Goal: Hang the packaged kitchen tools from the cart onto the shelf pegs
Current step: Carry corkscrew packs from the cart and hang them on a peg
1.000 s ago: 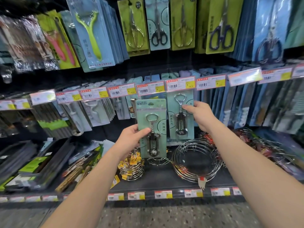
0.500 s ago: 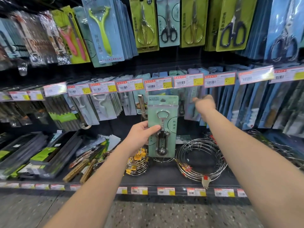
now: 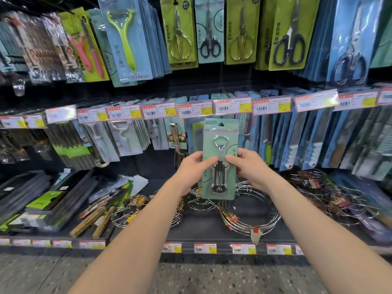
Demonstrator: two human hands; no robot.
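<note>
Green corkscrew pack (image 3: 220, 179) (upright, gripped).

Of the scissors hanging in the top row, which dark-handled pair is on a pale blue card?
The small black-handled scissors, second scissors pack from the left; the larger dark-handled pair hangs on a green card.

I have open air in front of the shelving. The dark band above the red-and-yellow price tags (image 3: 195, 110) is free. Under them, the pale green corkscrew card (image 3: 229, 143) sits between white peeler packs (image 3: 125, 139) on the left and crowded blue knife packs (image 3: 297, 145) on the right. Chrome wire racks (image 3: 237, 224) cover the shelf below.
</note>
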